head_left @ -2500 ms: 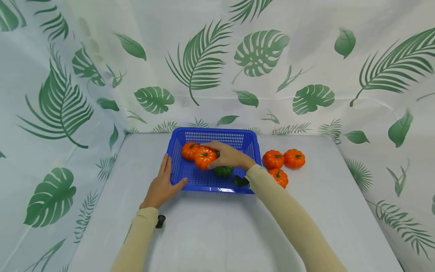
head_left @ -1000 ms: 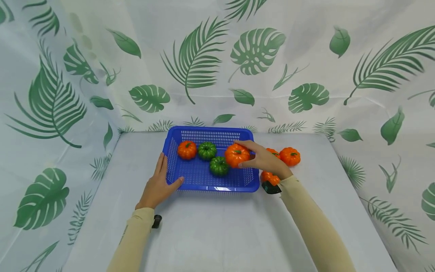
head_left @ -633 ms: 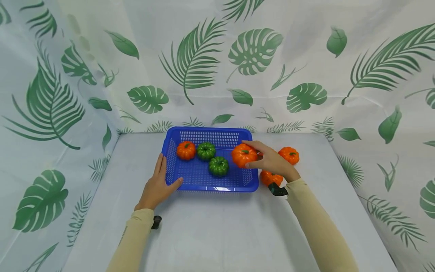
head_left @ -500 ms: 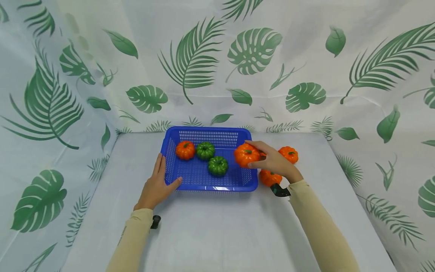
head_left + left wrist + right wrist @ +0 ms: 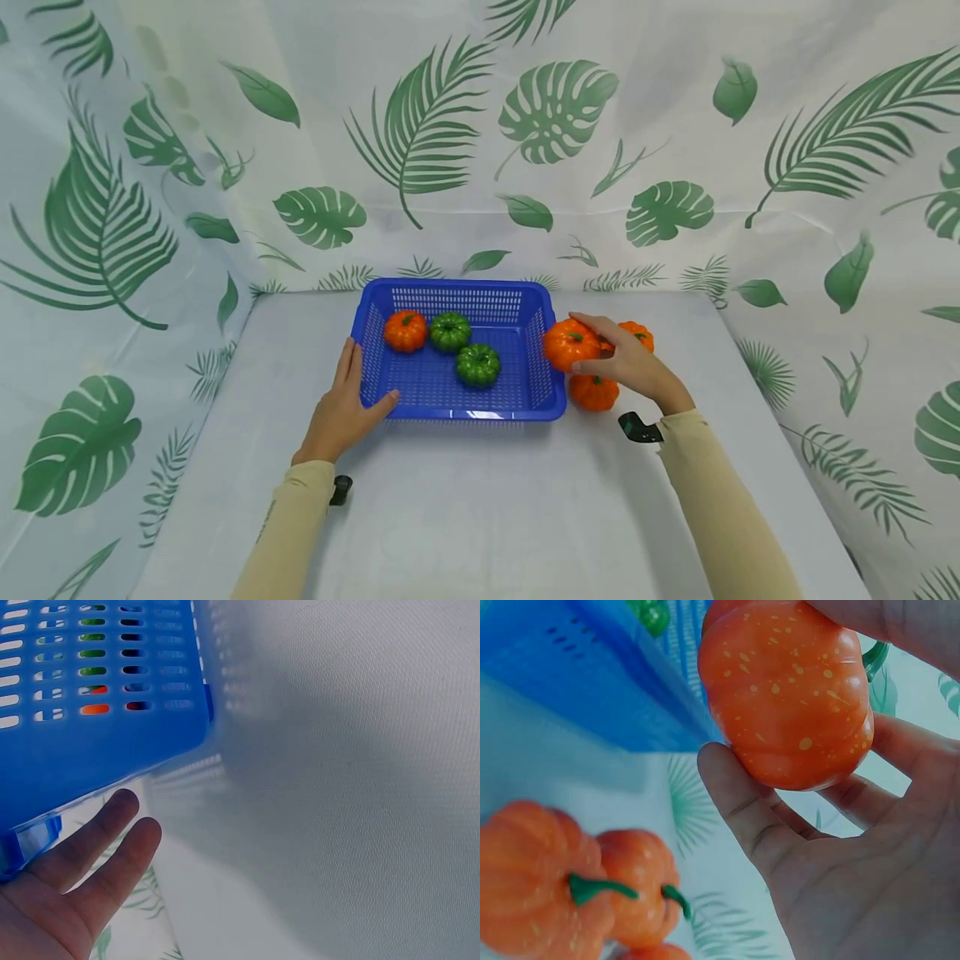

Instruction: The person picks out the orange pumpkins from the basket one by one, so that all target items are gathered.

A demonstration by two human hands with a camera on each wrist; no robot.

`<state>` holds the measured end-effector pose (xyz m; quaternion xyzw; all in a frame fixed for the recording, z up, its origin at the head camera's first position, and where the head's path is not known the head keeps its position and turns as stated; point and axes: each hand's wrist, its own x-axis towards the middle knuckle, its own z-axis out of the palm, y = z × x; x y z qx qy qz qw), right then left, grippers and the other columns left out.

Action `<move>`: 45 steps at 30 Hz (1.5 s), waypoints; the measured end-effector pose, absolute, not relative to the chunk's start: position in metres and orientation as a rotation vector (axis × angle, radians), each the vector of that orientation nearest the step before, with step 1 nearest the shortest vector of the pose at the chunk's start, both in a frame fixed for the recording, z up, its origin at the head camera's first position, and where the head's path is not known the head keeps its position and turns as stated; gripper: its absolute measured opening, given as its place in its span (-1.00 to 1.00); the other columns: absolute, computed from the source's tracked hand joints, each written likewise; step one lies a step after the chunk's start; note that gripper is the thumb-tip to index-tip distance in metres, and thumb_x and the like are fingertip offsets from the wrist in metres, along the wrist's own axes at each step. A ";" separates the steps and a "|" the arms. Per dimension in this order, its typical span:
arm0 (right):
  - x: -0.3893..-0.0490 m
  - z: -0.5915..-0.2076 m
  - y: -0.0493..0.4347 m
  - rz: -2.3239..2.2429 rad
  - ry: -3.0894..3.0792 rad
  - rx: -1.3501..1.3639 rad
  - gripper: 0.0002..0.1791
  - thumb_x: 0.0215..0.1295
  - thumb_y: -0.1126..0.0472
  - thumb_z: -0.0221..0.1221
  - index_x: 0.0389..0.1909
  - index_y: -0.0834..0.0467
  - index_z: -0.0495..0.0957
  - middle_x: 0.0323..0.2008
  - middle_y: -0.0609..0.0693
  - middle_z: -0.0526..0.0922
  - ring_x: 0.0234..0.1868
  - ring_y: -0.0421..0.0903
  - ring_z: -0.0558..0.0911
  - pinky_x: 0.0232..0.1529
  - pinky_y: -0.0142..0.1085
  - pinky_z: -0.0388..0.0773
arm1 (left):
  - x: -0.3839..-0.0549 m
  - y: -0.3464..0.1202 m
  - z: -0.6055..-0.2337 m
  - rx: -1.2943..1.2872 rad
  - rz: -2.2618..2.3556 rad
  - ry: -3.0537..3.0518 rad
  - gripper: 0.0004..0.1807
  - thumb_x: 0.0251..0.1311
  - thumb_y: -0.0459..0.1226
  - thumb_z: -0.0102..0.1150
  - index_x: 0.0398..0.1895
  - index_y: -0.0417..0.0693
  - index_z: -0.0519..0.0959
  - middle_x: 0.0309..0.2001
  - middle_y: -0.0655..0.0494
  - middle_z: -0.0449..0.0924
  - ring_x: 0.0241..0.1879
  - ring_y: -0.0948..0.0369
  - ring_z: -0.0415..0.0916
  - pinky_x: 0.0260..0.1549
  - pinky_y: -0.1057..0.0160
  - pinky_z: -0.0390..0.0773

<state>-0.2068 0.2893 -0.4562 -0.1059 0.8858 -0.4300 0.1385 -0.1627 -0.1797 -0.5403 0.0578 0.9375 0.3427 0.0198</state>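
My right hand [image 5: 633, 362] holds a small orange pumpkin [image 5: 568, 345] with a green stem, raised above the right rim of the blue plastic basket [image 5: 465, 414]. In the right wrist view the fingers and thumb curl round this pumpkin [image 5: 791, 697], its side speckled yellow. My left hand [image 5: 345, 415] rests at the basket's front left corner; in the left wrist view two straight fingers [image 5: 112, 862] lie along its outer wall. In the basket are an orange pumpkin [image 5: 406, 331] and two green pumpkins, one behind [image 5: 450, 332] and one nearer me [image 5: 477, 365].
Right of the basket, an orange pumpkin [image 5: 595, 392] sits on the white table [image 5: 480, 500]. Another pumpkin [image 5: 639, 335] stands farther back, and a further one is mostly hidden by my right hand. A leaf-printed cloth [image 5: 435, 108] hangs behind and at both sides.
My right hand has carried the orange pumpkin from the basket's left part rightward to above its right rim, uncovering the green pumpkins. My left hand keeps its place at the basket.
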 end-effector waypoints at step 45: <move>-0.159 -0.525 0.391 -1.369 2.588 0.257 0.05 0.47 -0.06 0.35 0.77 0.03 -0.05 0.68 0.33 -0.01 0.47 0.46 0.19 0.35 0.47 0.30 | -0.162 -0.179 -0.542 0.176 1.077 2.902 0.22 0.42 0.21 0.26 0.77 -0.13 -0.28 0.76 0.04 -0.49 0.46 -0.40 0.30 0.31 -0.38 0.42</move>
